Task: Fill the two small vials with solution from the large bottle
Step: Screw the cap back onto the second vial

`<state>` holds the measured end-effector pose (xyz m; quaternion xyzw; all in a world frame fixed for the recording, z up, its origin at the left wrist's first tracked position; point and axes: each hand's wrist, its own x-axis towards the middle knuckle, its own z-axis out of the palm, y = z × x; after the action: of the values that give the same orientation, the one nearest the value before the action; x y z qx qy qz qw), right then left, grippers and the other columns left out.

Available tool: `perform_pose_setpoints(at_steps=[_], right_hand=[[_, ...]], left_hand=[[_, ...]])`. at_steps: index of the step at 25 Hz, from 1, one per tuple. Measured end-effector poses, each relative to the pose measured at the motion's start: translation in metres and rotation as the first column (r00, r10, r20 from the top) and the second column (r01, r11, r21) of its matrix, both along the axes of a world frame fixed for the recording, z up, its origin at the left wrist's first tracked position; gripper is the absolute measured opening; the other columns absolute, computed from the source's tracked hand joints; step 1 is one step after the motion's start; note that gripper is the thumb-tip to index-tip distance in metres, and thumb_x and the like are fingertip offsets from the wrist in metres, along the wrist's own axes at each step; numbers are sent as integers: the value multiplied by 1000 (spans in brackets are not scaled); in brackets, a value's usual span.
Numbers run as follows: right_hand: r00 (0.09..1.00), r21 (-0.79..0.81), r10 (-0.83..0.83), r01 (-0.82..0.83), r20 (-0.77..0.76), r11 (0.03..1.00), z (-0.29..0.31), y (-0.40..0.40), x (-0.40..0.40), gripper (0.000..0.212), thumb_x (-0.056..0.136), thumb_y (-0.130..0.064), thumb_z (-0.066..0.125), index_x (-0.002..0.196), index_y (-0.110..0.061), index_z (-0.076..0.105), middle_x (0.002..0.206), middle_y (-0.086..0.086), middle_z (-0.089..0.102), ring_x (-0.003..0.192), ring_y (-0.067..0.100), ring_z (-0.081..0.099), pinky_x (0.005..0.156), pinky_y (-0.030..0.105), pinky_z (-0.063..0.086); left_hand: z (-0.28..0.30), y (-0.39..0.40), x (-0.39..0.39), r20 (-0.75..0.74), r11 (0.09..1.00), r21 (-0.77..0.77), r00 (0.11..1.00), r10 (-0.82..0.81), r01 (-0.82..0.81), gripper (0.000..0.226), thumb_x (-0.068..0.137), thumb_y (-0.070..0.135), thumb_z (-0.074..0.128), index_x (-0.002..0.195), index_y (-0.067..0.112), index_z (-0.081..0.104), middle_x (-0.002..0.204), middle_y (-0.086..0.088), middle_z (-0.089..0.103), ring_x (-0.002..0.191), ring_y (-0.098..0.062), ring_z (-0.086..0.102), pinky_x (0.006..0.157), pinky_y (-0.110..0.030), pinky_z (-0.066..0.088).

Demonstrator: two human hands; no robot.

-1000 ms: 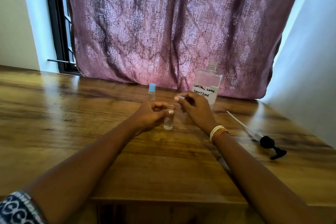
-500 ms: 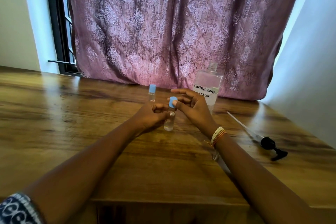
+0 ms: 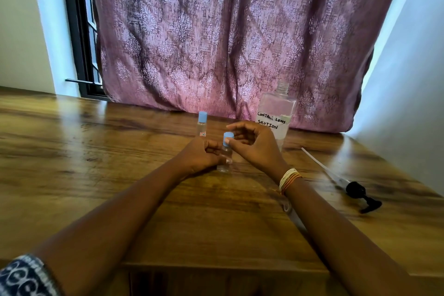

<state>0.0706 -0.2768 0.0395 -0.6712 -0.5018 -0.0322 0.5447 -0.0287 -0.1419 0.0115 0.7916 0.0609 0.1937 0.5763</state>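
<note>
A small clear vial stands on the wooden table, and my left hand grips its body. Its blue cap sits on top, pinched between the thumb and fingers of my right hand. A second small vial with a blue cap stands just behind, free of both hands. The large clear bottle, labelled "contact lens solution", stands uncapped at the back right, behind my right hand.
A black pump head with a long white tube lies on the table to the right. A purple patterned curtain hangs along the table's far edge. A wall closes in on the right.
One second ago the near vial was open and my right hand held the cap beside it. The cap went onto the vial's top, and my right fingers now stay on it.
</note>
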Motion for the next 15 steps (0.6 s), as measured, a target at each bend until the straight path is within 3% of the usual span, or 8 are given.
perform_pose_setpoints(at_steps=[3,5,7,9,12,15], right_hand=[[996,-5,-66,66,53,998,-2,1,-1,25,74,-17,83,96,-13,73,88,-5,71,79,1,66,73,16,55],[995,-49,-78,81,58,995,-1,1,0,33,73,-23,84,102,-18,71,93,-10,70,87,-1,64,79,16,53],[1000,-100,11,-12,-16,995,0,-1,4,44,77,-15,80,118,-18,64,111,-7,69,105,0,63,87,17,51],[983,-83,139,-150,-116,985,3,-3,8,48,82,2,70,128,-8,58,121,6,68,114,12,64,89,22,53],[990,-56,109,-114,-85,992,3,-2,8,40,81,4,70,118,-6,65,108,6,72,103,13,69,85,25,56],[998,-62,5,-9,-64,998,-3,4,4,38,72,-12,83,107,-16,68,92,-5,69,86,4,66,76,20,54]], left_hand=[[0,2,1,-3,1000,21,1000,6,-6,25,77,1,74,102,3,71,77,3,72,57,6,63,56,-10,46],[-1,3,2,-2,998,58,1000,17,-17,21,76,5,76,97,8,73,76,7,73,61,5,65,61,-12,48],[-1,3,1,-4,999,37,1000,11,-11,20,76,3,75,95,9,73,77,6,73,64,5,66,64,-13,49],[-1,3,1,-18,1000,21,1000,9,-8,23,76,3,75,99,7,72,83,4,73,67,4,67,65,-12,50],[1,1,2,-20,1000,27,1000,5,-5,25,77,2,74,102,4,71,81,5,72,64,5,66,61,-9,48],[1,2,2,-17,1000,26,1000,16,-15,20,77,1,74,96,5,72,61,12,70,53,7,61,53,-8,44]])
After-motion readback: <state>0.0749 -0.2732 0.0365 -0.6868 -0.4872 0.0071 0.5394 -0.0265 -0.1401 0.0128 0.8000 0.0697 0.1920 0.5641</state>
